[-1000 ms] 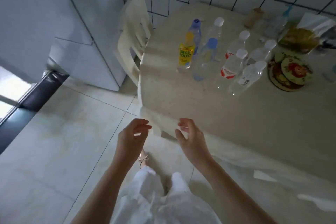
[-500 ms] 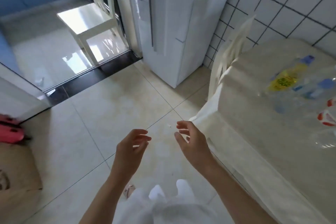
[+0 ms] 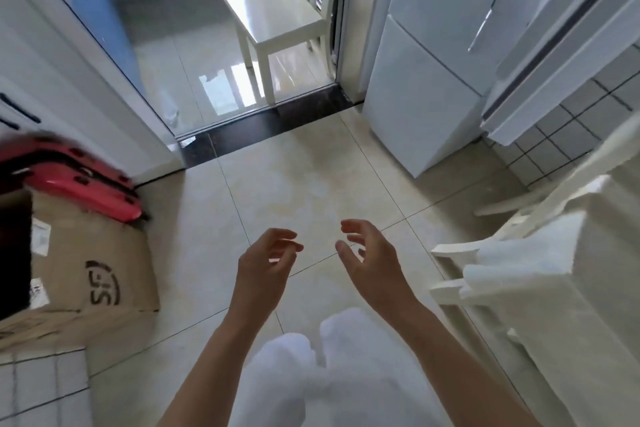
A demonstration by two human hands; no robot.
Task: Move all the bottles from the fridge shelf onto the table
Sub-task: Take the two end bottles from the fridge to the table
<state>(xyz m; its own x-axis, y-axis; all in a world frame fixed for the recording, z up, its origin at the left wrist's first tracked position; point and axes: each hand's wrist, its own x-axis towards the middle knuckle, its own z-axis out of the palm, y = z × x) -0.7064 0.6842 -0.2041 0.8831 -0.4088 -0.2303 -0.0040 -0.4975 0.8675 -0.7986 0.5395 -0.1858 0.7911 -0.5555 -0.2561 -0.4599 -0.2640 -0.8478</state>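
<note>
Covering most of the view is a floor point(image 3: 284, 184) of large pale glossy tiles with thin dark joints, crossed by a dark stone threshold point(image 3: 263, 125) at an open doorway. Beyond it lies a second room with blue walls and a shinier floor that mirrors window light. A white fridge point(image 3: 426, 80) stands upper right against a wall of small white tiles with dark grout; its lower doors look closed, and a white door panel point(image 3: 554, 38) juts out at the far right (whether it belongs to the fridge I cannot tell). No fridge shelf and no bottles show in this view. At the right edge, the corner of the table point(image 3: 588, 288) appears under a pale cloth, with a cream chair point(image 3: 460, 250) tucked against it. A cardboard box point(image 3: 90, 274) with a printed logo sits lower left, touching a red hard-shell case point(image 3: 69, 177) behind it. A white stool point(image 3: 277, 21) stands just past the threshold. White trouser legs fill the bottom centre.

Smallest of all, the left hand point(image 3: 263, 270) and right hand point(image 3: 372, 260) hover above the floor, near each other but apart, palms facing inward, fingers loosely curled and holding nothing.
</note>
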